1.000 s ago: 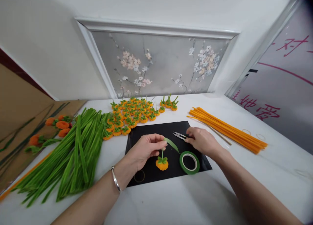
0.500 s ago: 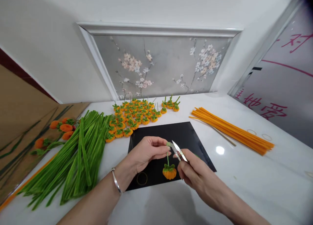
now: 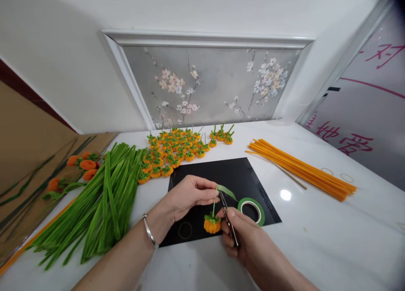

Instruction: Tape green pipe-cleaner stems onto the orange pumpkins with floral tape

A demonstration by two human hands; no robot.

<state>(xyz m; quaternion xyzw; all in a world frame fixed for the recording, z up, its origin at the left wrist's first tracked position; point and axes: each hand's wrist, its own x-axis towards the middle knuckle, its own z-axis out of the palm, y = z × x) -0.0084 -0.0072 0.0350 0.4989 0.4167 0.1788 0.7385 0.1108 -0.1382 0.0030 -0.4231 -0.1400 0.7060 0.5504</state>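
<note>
Snips [image 3: 230,227] swung steeper over black mat [image 3: 205,168], right hand [image 3: 248,234] gripping; left hand [image 3: 191,196] pinching stem [image 3: 214,208] and tape [image 3: 229,192]; apparent trimming, wanting tape taut.

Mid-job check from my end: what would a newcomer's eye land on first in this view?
Probably the crowd of small orange fuzzy pumpkins with green tops at the back of the white table, beside a heap of long green fuzzy stems on the left. Next, one more orange pumpkin hangs upside down by its green stem from the left hand, with silver snips in the right hand close by.
</note>
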